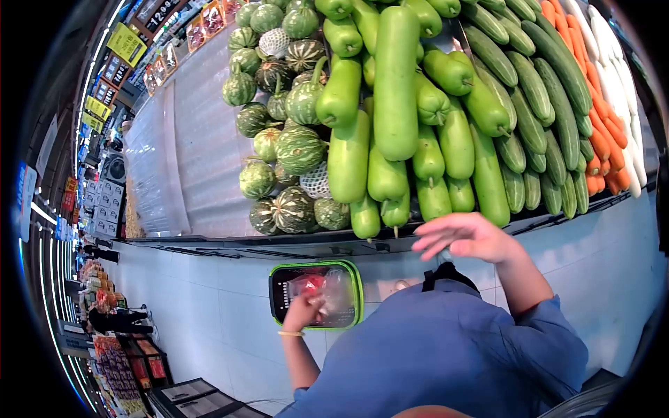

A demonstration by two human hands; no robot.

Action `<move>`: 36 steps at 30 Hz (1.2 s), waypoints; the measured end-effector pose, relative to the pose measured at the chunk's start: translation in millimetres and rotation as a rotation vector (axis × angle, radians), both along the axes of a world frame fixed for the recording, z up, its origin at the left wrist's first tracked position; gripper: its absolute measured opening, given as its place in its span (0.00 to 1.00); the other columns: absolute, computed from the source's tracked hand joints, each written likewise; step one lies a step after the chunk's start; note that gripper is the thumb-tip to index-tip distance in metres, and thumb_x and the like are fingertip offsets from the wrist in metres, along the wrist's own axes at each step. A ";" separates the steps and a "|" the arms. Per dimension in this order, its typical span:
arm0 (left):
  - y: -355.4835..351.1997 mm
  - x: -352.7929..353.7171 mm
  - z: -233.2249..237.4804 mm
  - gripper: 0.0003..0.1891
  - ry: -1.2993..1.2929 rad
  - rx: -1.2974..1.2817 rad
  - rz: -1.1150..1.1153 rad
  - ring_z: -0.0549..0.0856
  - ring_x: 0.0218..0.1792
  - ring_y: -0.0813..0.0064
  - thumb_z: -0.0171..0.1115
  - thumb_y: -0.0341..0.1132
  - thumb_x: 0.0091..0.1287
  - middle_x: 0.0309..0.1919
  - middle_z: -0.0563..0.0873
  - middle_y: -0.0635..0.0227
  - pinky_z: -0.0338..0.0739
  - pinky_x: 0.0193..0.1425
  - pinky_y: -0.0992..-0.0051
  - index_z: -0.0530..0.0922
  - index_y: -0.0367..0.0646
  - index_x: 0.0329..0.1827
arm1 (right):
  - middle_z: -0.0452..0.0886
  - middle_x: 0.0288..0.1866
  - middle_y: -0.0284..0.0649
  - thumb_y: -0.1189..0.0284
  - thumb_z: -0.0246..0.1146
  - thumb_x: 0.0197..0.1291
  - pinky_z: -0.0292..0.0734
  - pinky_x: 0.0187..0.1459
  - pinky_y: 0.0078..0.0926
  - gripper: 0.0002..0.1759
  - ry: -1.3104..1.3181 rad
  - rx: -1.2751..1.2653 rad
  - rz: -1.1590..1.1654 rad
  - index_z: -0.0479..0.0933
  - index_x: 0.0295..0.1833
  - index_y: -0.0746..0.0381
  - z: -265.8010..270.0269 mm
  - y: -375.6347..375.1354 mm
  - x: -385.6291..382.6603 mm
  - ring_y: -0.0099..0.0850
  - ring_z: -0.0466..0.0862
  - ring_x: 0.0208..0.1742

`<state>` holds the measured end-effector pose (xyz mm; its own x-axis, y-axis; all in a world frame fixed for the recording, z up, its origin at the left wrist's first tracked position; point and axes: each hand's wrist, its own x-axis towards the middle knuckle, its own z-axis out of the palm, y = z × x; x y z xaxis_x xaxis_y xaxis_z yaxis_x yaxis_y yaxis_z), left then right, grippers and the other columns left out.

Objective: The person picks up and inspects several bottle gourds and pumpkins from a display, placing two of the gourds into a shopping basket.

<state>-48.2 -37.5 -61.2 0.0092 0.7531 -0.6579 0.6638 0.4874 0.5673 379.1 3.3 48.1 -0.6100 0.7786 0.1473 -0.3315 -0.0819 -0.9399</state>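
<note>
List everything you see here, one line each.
gourds: many, light green, shelf centre
melons: many, striped green, left of the gourds, a few in white nets
cucumbers: many, dark green, right of the gourds
carrots: a row, orange, far right
radishes: several, white, beyond the carrots
shelf: one, grey, bare at the left
basket: one, black with green rim, on the floor
bag: one, clear with something red inside, in the basket
floor: pale tiles
shirt: blue, bottom
left hand: gripping the bag
right hand: open, just below the gourds
</note>
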 end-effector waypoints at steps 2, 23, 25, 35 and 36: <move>35.8 38.2 44.0 0.27 -0.559 0.309 0.265 0.75 0.14 0.83 0.61 0.23 0.62 0.27 0.84 0.67 0.69 0.18 0.84 0.66 0.38 0.66 | 0.80 0.51 0.45 0.74 0.58 0.64 0.78 0.43 0.21 0.22 -0.278 -0.012 -0.413 0.68 0.64 0.63 4.1 -16.2 38.9 0.27 0.84 0.39; 219.2 191.8 144.5 0.10 0.439 1.627 -0.142 0.85 0.40 0.63 0.68 0.27 0.56 0.37 0.86 0.63 0.74 0.57 0.64 0.82 0.40 0.41 | 0.81 0.40 0.46 0.83 0.59 0.52 0.75 0.47 0.30 0.08 -0.248 0.587 -0.883 0.77 0.40 0.69 -21.3 45.5 154.7 0.38 0.80 0.43; 222.4 197.5 140.0 0.09 0.368 1.688 -0.077 0.86 0.36 0.66 0.69 0.27 0.55 0.30 0.86 0.65 0.75 0.56 0.62 0.82 0.41 0.40 | 0.81 0.39 0.46 0.83 0.59 0.53 0.74 0.47 0.30 0.08 -0.263 0.551 -0.880 0.77 0.40 0.69 -21.5 43.9 158.3 0.37 0.80 0.43; 234.8 188.6 144.6 0.06 0.278 1.774 -0.083 0.82 0.27 0.69 0.66 0.27 0.58 0.25 0.83 0.65 0.78 0.45 0.72 0.78 0.39 0.25 | 0.80 0.39 0.46 0.81 0.57 0.57 0.74 0.47 0.28 0.06 -0.335 0.587 -0.804 0.77 0.40 0.69 -21.5 45.4 153.3 0.34 0.79 0.42; 237.5 188.8 147.6 0.07 0.240 1.729 -0.058 0.82 0.27 0.70 0.66 0.27 0.58 0.24 0.83 0.65 0.78 0.44 0.73 0.77 0.39 0.24 | 0.80 0.39 0.46 0.82 0.57 0.56 0.74 0.47 0.28 0.06 -0.349 0.599 -0.805 0.77 0.40 0.69 -20.3 45.4 150.5 0.34 0.79 0.41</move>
<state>140.6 199.9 86.3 0.0905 0.5312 0.8424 0.7969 -0.5460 0.2587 529.6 48.7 27.8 -0.0294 0.8301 0.5568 0.2137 0.5494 -0.8078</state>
